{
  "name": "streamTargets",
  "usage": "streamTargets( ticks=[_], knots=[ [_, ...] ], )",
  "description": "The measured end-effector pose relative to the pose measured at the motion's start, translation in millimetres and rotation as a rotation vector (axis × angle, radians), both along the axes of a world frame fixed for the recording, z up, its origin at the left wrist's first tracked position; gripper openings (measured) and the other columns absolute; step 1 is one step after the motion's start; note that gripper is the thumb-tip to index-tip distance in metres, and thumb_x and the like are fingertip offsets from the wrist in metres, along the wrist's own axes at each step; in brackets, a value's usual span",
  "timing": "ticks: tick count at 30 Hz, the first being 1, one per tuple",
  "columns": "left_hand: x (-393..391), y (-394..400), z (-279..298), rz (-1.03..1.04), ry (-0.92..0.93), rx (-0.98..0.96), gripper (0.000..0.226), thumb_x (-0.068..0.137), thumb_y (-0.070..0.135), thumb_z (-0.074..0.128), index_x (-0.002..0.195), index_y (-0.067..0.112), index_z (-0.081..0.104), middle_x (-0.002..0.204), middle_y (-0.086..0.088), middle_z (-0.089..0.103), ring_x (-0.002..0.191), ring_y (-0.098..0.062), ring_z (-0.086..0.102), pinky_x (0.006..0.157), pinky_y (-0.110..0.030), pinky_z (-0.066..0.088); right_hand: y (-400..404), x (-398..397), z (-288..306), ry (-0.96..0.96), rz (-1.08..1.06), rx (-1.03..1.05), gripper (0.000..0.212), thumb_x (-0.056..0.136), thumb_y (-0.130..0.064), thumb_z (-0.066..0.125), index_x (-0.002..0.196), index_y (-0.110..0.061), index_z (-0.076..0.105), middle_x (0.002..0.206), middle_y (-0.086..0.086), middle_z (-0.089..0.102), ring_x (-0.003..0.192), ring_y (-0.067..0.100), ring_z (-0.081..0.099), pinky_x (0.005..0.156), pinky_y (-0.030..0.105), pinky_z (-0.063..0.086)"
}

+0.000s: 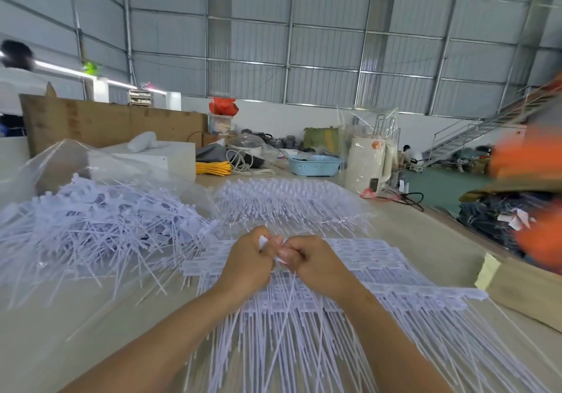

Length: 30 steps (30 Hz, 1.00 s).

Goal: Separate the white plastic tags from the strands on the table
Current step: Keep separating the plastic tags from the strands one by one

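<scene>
White plastic is bunched between both hands: the left hand (248, 255) and the right hand (313, 260) meet knuckle to knuckle above the middle of the table (404, 234), each with fingers curled and pinching the same tag (264, 241), a small white flap that sticks up between the thumbs. Neither hand is nearer; they share it. From the pinch the strands (284, 307) run back toward the near edge, so their long axis points at the person, and the tag sits at the far end of that line. I judge the coming pull must part the hands sideways, across that axis. Beneath lies the sheet (395, 259) of joined tags, spread toward the right edge. The loose pile (100, 225) lies toward the left edge.
</scene>
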<state>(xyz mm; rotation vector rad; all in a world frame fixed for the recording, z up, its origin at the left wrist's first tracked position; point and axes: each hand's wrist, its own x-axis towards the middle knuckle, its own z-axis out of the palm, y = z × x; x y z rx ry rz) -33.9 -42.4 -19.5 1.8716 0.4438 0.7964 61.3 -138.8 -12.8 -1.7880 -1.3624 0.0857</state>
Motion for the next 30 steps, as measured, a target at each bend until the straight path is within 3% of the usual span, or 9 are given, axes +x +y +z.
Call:
streamTargets(
  ticks=[3, 6, 8, 11, 14, 18, 22, 25, 30],
  knots=[
    [-2, 1, 6, -0.014, 0.083, 0.093, 0.028, 0.098, 0.027, 0.049, 0.074, 0.013, 0.048, 0.042, 0.007, 0.041, 0.033, -0.006, 0.035, 0.038, -0.018, 0.031, -4, 1, 3, 0.048, 0.047, 0.003, 0.034, 0.091, -0.001, 0.052, 0.058, -0.007, 0.049, 0.053, -0.003, 0.039, 0.046, 0.002, 0.033, 0.052, 0.019, 0.031],
    [-8, 2, 14, -0.195, 0.133, -0.147, 0.026, 0.099, 0.024, 0.049, 0.076, 0.010, 0.046, 0.038, 0.009, 0.037, 0.030, -0.004, 0.031, 0.033, -0.014, 0.024, -10, 3, 6, 0.091, 0.098, -0.032, 0.029, 0.091, 0.000, 0.052, 0.062, 0.004, 0.051, 0.053, -0.001, 0.038, 0.045, 0.002, 0.031, 0.048, 0.014, 0.029],
    [-13, 4, 19, -0.304, 0.169, -0.261, 0.026, 0.099, 0.023, 0.048, 0.076, 0.011, 0.044, 0.041, 0.007, 0.035, 0.030, -0.004, 0.026, 0.030, -0.012, 0.018, -12, 4, 8, 0.138, 0.137, -0.059, 0.035, 0.092, -0.002, 0.052, 0.058, -0.005, 0.049, 0.049, -0.009, 0.039, 0.045, 0.004, 0.030, 0.047, 0.015, 0.028],
    [-17, 10, 22, -0.406, 0.236, -0.257, 0.029, 0.097, 0.024, 0.050, 0.071, 0.013, 0.041, 0.045, 0.007, 0.033, 0.034, -0.004, 0.024, 0.030, -0.012, 0.017, -16, 5, 11, 0.170, 0.174, -0.124, 0.037, 0.094, -0.007, 0.052, 0.058, -0.016, 0.051, 0.045, -0.013, 0.040, 0.044, 0.003, 0.032, 0.047, 0.012, 0.031],
    [-26, 17, 26, -0.568, 0.333, -0.167, 0.027, 0.089, 0.032, 0.054, 0.071, 0.013, 0.048, 0.048, 0.008, 0.029, 0.037, -0.005, 0.021, 0.032, -0.013, 0.019, -23, 11, 12, 0.120, 0.149, -0.245, 0.026, 0.093, -0.006, 0.052, 0.068, -0.005, 0.060, 0.057, -0.005, 0.042, 0.051, 0.003, 0.041, 0.056, 0.007, 0.041],
    [-25, 27, 30, -0.439, 0.065, -0.346, 0.021, 0.092, 0.029, 0.050, 0.085, 0.009, 0.055, 0.049, 0.004, 0.039, 0.035, -0.006, 0.029, 0.032, -0.014, 0.024, -34, 24, 15, 0.068, -0.027, -0.009, 0.035, 0.093, -0.003, 0.052, 0.058, -0.005, 0.047, 0.058, 0.003, 0.040, 0.052, 0.007, 0.037, 0.061, 0.015, 0.039],
    [-16, 24, 28, -0.329, -0.070, -0.635, 0.013, 0.095, 0.009, 0.050, 0.108, 0.008, 0.053, 0.068, -0.014, 0.068, 0.043, -0.015, 0.054, 0.038, -0.018, 0.043, -31, 18, 26, 0.141, -0.079, 0.296, 0.031, 0.093, -0.007, 0.053, 0.062, -0.009, 0.056, 0.063, -0.003, 0.054, 0.053, 0.000, 0.044, 0.057, 0.011, 0.035],
    [-13, 12, 20, -0.367, -0.019, -0.705, 0.021, 0.092, 0.002, 0.051, 0.112, 0.008, 0.048, 0.091, -0.021, 0.072, 0.058, -0.020, 0.064, 0.046, -0.022, 0.046, -24, 9, 28, 0.111, -0.081, 0.292, 0.023, 0.090, -0.009, 0.059, 0.068, -0.016, 0.060, 0.073, -0.007, 0.055, 0.061, -0.003, 0.047, 0.064, 0.012, 0.036],
    [-3, -16, 13, -0.529, -0.089, -0.579, 0.049, 0.074, 0.024, 0.074, 0.116, 0.008, 0.056, 0.079, -0.004, 0.065, 0.064, -0.012, 0.057, 0.051, -0.019, 0.041, -19, 5, 29, -0.011, -0.141, 0.178, 0.026, 0.088, -0.018, 0.062, 0.069, -0.034, 0.061, 0.090, -0.007, 0.049, 0.082, -0.001, 0.047, 0.071, 0.010, 0.034]
  ],
)
